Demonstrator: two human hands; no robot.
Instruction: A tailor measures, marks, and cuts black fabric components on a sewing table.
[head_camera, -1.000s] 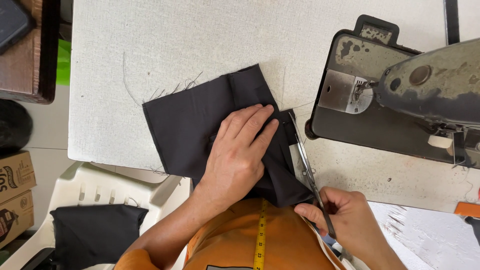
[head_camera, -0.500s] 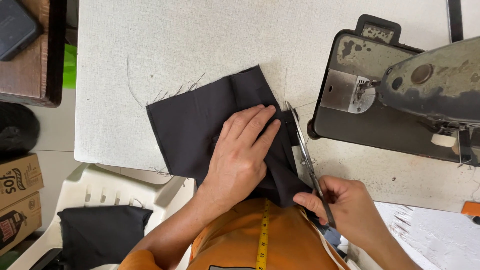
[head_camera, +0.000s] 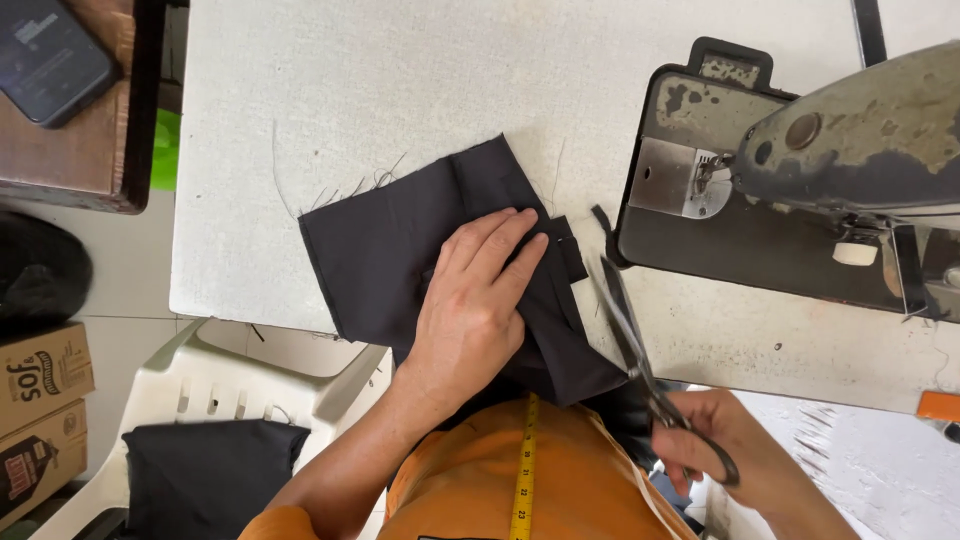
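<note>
- Your left hand (head_camera: 478, 305) lies flat and open on the dark cloth (head_camera: 400, 250), fingers together and stretched toward the upper right, pressing it on the white table (head_camera: 330, 90)
- The cloth is folded, with its long axis going from the frayed edge far left of your left hand down to the corner near your body; a narrow strip of it comes out just past your left fingertips, toward the sewing machine (head_camera: 800, 190)
- Your right hand (head_camera: 725, 455) is closed around the handles of the scissors (head_camera: 635, 345), low at the right side, close to your body
- The scissors point up and a little to the left, away from you; their long axis runs from your right hand toward the strip of cloth, and the blades are slightly apart
- The blade tips are just beside the right edge of the cloth; I cannot tell if they touch it
- The sewing machine stands beyond your right hand, at the far right
- A yellow measuring tape (head_camera: 527, 470) hangs on your orange shirt, between your two arms
- Left of your left arm, below the table, there is a white plastic chair (head_camera: 215, 385) with another dark cloth on it
</note>
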